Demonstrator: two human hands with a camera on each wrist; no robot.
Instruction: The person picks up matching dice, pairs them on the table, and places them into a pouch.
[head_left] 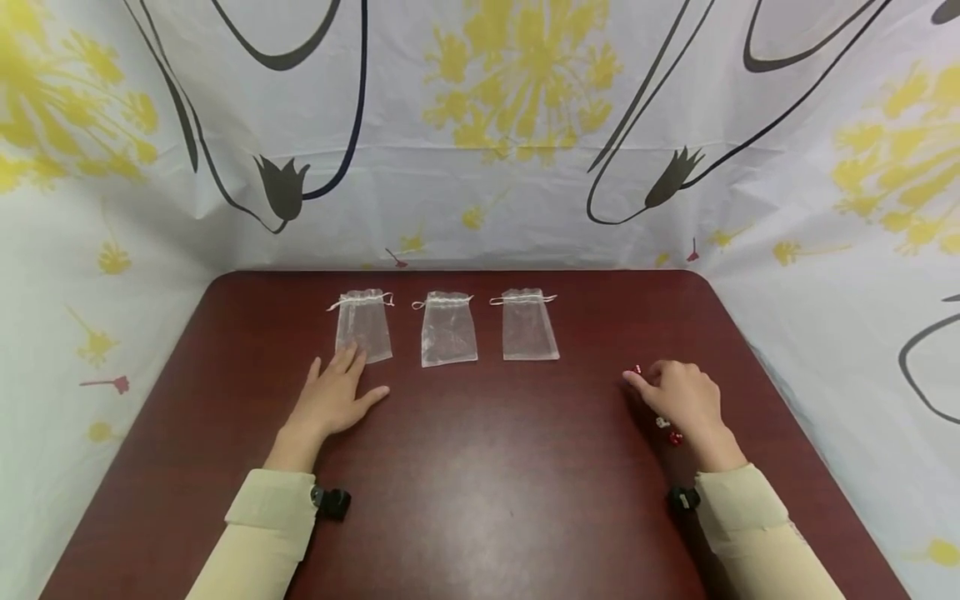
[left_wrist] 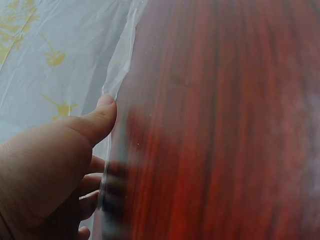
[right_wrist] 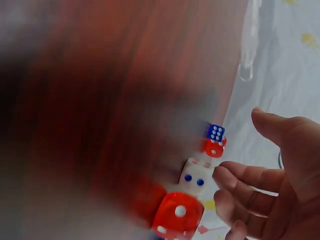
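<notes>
My left hand (head_left: 330,400) lies with fingers spread on the table, fingertips at the lower edge of the left sheer drawstring bag (head_left: 365,323). My right hand (head_left: 684,396) is over a row of dice at the table's right, its thumb and bent fingers apart with nothing between them in the right wrist view. Beside those fingers are a small blue die (right_wrist: 216,132), a red die (right_wrist: 215,148), a white die (right_wrist: 195,177) and a larger-looking red die (right_wrist: 178,215). Another blue bit shows at the bottom edge. In the head view the hand partly hides the row.
Two more sheer drawstring bags, a middle one (head_left: 449,332) and a right one (head_left: 529,327), lie flat toward the back of the dark red table (head_left: 480,467). A white patterned sheet (head_left: 480,208) hangs behind and beside the table.
</notes>
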